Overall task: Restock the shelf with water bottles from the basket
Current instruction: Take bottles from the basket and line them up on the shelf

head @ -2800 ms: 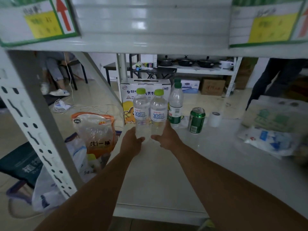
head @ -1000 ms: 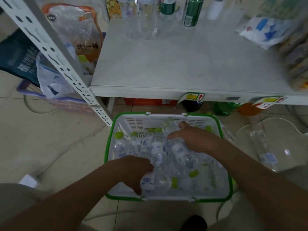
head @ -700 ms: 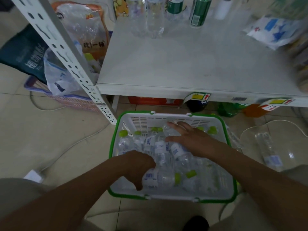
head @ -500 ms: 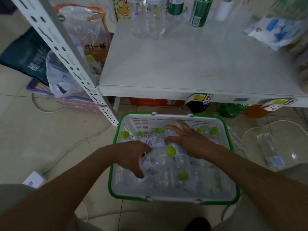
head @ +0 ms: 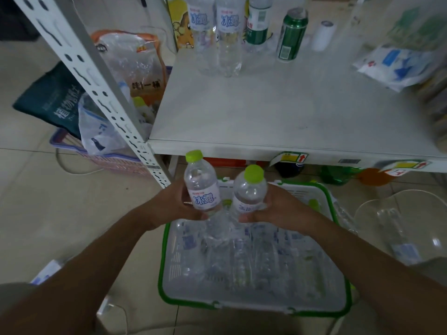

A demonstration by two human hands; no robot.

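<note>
My left hand grips a clear water bottle with a lime-green cap, held upright. Beside it my right hand grips a second water bottle of the same kind. Both bottles hang above the far end of the white basket with a green rim, which stands on the floor and holds several more bottles lying flat. The white shelf lies beyond, its front edge just past the bottle caps. Two water bottles stand at the shelf's back left.
On the shelf also stand a green-labelled bottle, a green can, a white roll and a blue-and-white packet. The perforated shelf post slants at left, with bags and a pink basket behind it. Price tags hang from the shelf edge.
Both hands were reaching among the bottles in the basket; each has now closed on a bottle and lifted it upright above the basket toward the shelf edge.
</note>
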